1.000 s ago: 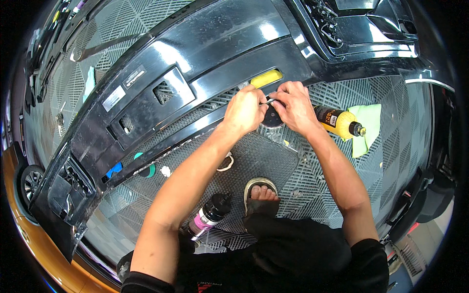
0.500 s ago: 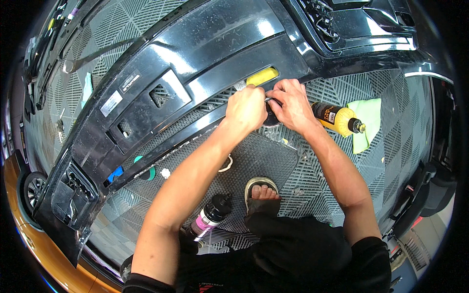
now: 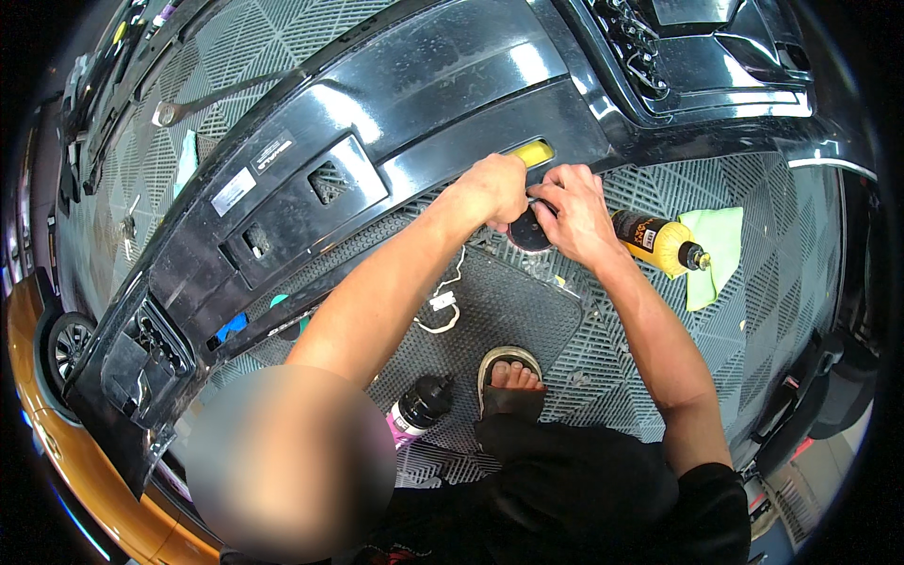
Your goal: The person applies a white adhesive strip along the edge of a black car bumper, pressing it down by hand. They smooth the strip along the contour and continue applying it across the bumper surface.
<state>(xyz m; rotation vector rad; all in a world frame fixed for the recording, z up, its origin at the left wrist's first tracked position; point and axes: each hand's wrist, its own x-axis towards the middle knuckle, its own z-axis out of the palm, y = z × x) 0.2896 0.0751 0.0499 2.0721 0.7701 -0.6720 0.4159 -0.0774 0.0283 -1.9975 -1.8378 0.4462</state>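
A large glossy black car panel (image 3: pixel 438 104) stretches across the view, and both my hands are at its near edge, right of the middle. My left hand (image 3: pixel 494 191) is closed with its knuckles up; whatever lies in its fingers is hidden. Beside it, my right hand (image 3: pixel 576 212) has its thumb and fingers curled onto a black round disc-like piece (image 3: pixel 529 234), which shows partly between the hands. Just beyond my hands, something yellow (image 3: pixel 537 152) shows in an oval slot of the panel.
A yellow bottle with a black cap (image 3: pixel 659 242) lies beside a light green cloth (image 3: pixel 716 259) at the right. A black bottle with a pink label (image 3: pixel 421 405) is near my foot. A white cable (image 3: pixel 443 301) lies on a dark mat (image 3: pixel 508 301). An orange car (image 3: pixel 56 405) stands at the far left.
The whole scene has shifted slightly right in the view. My left hand has turned and sits lower against the black round piece, which shows more now.
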